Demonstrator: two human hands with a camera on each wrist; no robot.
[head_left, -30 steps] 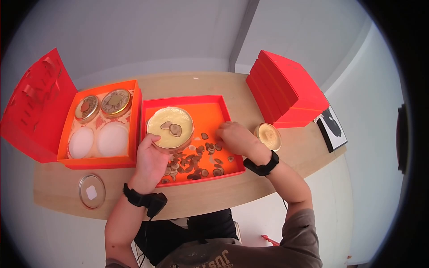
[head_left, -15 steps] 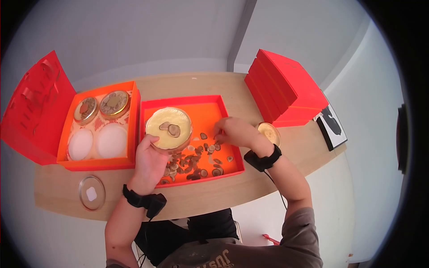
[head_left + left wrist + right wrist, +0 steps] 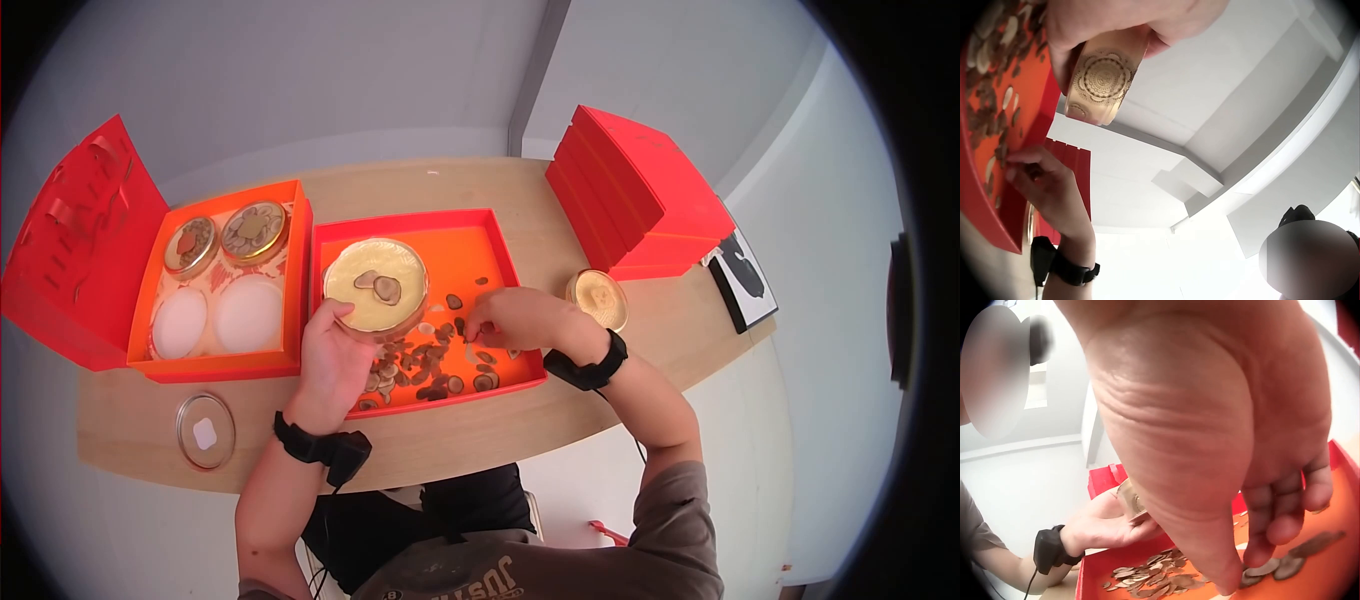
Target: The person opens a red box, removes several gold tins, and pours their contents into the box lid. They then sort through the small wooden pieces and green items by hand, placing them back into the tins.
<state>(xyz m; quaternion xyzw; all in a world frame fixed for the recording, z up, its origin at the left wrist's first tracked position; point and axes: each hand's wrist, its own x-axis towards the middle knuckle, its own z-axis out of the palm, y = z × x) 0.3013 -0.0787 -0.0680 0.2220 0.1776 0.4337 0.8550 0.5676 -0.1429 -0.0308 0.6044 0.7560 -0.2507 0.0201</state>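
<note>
My left hand [image 3: 336, 350] grips a round container [image 3: 358, 262] by its side, thumb over the rim. Its yellow-lined top carries a few brown-edged dried slices [image 3: 386, 291]; the left wrist view shows its gold side with a round ornament [image 3: 1103, 77]. Beneath it stands a shallow red box [image 3: 507, 240] with an orange floor, scattered with many loose dried slices [image 3: 432, 361]. Over the right part of this box, my right hand [image 3: 520, 316] reaches down among the slices. In the right wrist view its thumb and fingers are apart, the tips close over several slices [image 3: 1288, 567].
An open gift box [image 3: 308, 290] at left holds two lidded jars [image 3: 255, 231] and two white round pieces [image 3: 250, 313]. A clear lid [image 3: 206, 430] lies at the front left. On the right are another round container [image 3: 600, 298], stacked red boxes [image 3: 640, 200] and a black-and-white box [image 3: 741, 283].
My right hand has shifted slightly left and toward the near side of the box, lower over the slices. My left hand keeps the container almost where it was.
</note>
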